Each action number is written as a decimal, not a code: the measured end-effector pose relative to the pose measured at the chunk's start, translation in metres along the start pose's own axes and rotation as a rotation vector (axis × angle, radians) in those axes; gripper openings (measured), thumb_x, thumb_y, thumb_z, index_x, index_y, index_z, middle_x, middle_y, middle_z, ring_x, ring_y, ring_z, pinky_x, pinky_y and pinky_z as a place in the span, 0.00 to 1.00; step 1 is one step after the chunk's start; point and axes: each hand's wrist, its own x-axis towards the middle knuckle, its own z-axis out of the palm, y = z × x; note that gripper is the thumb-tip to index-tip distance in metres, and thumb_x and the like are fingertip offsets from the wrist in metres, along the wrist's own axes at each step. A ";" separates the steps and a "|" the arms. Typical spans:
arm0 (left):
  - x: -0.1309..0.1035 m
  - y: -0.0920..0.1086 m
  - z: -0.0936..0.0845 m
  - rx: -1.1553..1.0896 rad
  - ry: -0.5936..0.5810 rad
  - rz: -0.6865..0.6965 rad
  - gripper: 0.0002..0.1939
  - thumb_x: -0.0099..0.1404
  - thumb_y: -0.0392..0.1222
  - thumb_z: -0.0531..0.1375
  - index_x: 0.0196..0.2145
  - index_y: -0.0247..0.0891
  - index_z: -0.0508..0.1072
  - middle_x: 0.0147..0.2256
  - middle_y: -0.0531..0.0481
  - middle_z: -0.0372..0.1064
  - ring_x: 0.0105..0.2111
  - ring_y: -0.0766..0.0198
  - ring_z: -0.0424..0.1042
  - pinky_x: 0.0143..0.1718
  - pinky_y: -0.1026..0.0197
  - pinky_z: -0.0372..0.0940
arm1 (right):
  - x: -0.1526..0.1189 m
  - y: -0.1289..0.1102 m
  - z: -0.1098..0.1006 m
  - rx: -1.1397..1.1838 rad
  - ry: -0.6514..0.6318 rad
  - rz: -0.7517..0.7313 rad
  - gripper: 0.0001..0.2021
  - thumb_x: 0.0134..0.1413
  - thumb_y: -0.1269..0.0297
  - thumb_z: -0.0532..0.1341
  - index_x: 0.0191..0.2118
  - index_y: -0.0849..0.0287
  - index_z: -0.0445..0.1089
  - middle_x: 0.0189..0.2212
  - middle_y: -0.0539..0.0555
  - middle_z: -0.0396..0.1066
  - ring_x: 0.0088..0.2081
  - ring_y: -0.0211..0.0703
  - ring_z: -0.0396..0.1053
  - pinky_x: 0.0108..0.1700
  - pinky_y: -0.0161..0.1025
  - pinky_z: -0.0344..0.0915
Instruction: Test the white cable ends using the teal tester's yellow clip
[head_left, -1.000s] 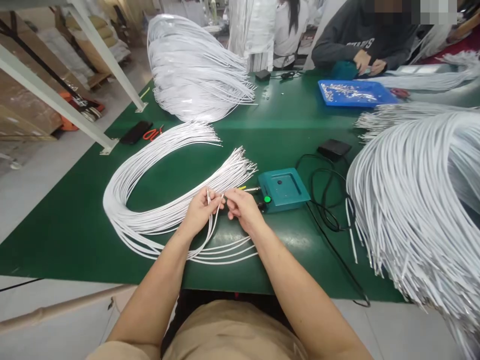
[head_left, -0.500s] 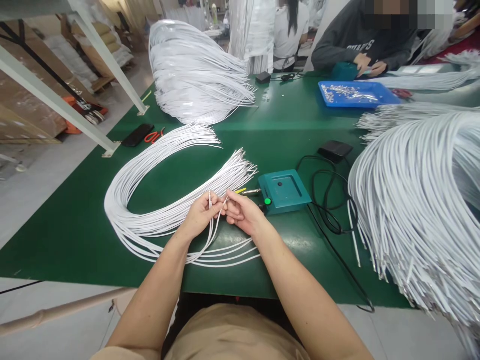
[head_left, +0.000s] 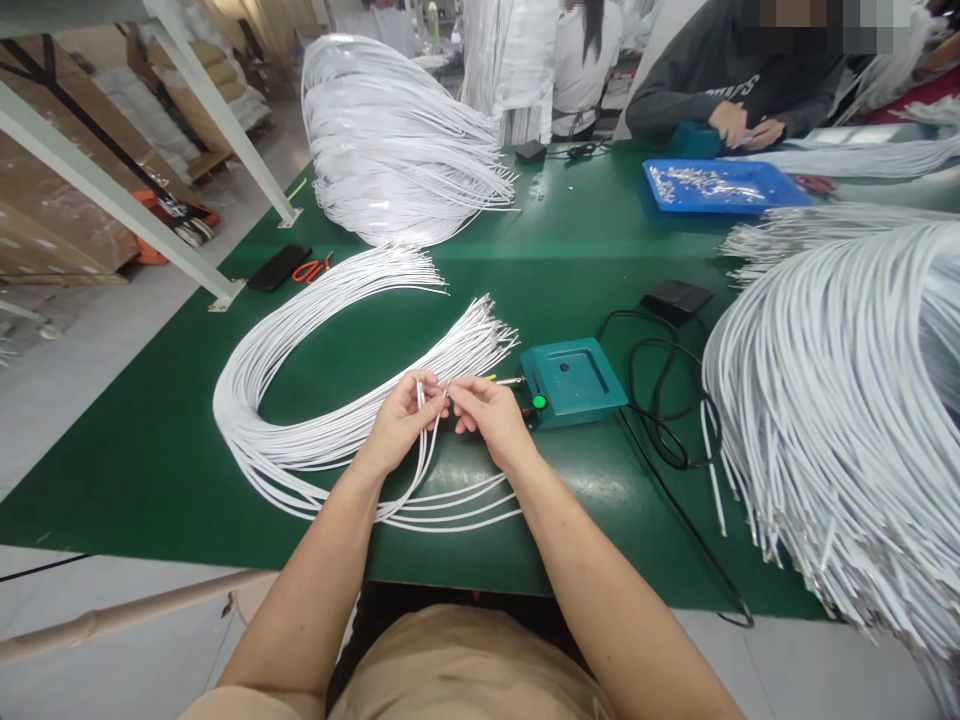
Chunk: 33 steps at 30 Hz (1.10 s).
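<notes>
Rolled inward since the earlier frame, the right hand (head_left: 491,412) pinches one wire tip (head_left: 446,390); the left hand (head_left: 397,422) pinches at least two wires (head_left: 431,452). One machine (head_left: 574,408) sits nearby.

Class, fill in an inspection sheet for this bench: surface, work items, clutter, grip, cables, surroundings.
Surface: green tabletop, glossy.
Work items: curved white wire bundle; teal box with green button; large wire heap on the right.
Clutter: blue tray of small parts, flat black case, orange-handled tool.
Grip: left hand holds white strands; right hand has fingertips at a strand's end, pinch too small to judge.
Cables: black cable, looped right of the box, reaching the near edge.
Surroundings: co-worker in dark sweatshirt across the table; brown cartons far left.
</notes>
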 end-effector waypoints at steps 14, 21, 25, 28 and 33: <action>0.000 0.001 -0.001 -0.151 0.050 -0.073 0.21 0.53 0.42 0.68 0.42 0.41 0.66 0.30 0.56 0.63 0.27 0.73 0.66 0.22 0.73 0.56 | -0.001 -0.002 0.000 -0.171 0.036 -0.118 0.14 0.49 0.53 0.61 0.27 0.60 0.71 0.21 0.48 0.69 0.19 0.32 0.63 0.26 0.33 0.65; 0.000 -0.002 0.000 -0.128 0.030 -0.069 0.23 0.52 0.43 0.69 0.44 0.40 0.67 0.30 0.56 0.64 0.27 0.73 0.65 0.23 0.72 0.57 | 0.001 0.002 0.002 -0.121 0.022 -0.092 0.19 0.48 0.47 0.62 0.23 0.60 0.68 0.20 0.48 0.67 0.19 0.31 0.61 0.24 0.32 0.64; 0.000 -0.002 0.000 -0.120 0.024 -0.063 0.23 0.53 0.42 0.68 0.45 0.41 0.68 0.30 0.55 0.64 0.27 0.72 0.65 0.23 0.72 0.57 | 0.001 0.002 0.001 -0.081 -0.007 -0.079 0.13 0.45 0.55 0.65 0.24 0.60 0.69 0.19 0.46 0.66 0.19 0.30 0.61 0.25 0.31 0.63; 0.000 -0.001 0.001 -0.112 0.034 -0.061 0.24 0.53 0.43 0.68 0.47 0.41 0.69 0.30 0.55 0.64 0.27 0.72 0.64 0.24 0.71 0.57 | 0.001 0.001 -0.001 -0.014 -0.060 -0.012 0.11 0.43 0.57 0.66 0.26 0.60 0.71 0.21 0.47 0.69 0.19 0.30 0.61 0.26 0.32 0.65; -0.001 -0.004 -0.001 -0.067 -0.002 -0.039 0.24 0.55 0.43 0.67 0.50 0.41 0.71 0.30 0.54 0.63 0.28 0.71 0.63 0.26 0.70 0.57 | 0.001 -0.001 -0.003 -0.030 -0.051 0.053 0.09 0.43 0.60 0.65 0.25 0.61 0.70 0.20 0.47 0.69 0.18 0.29 0.61 0.25 0.31 0.65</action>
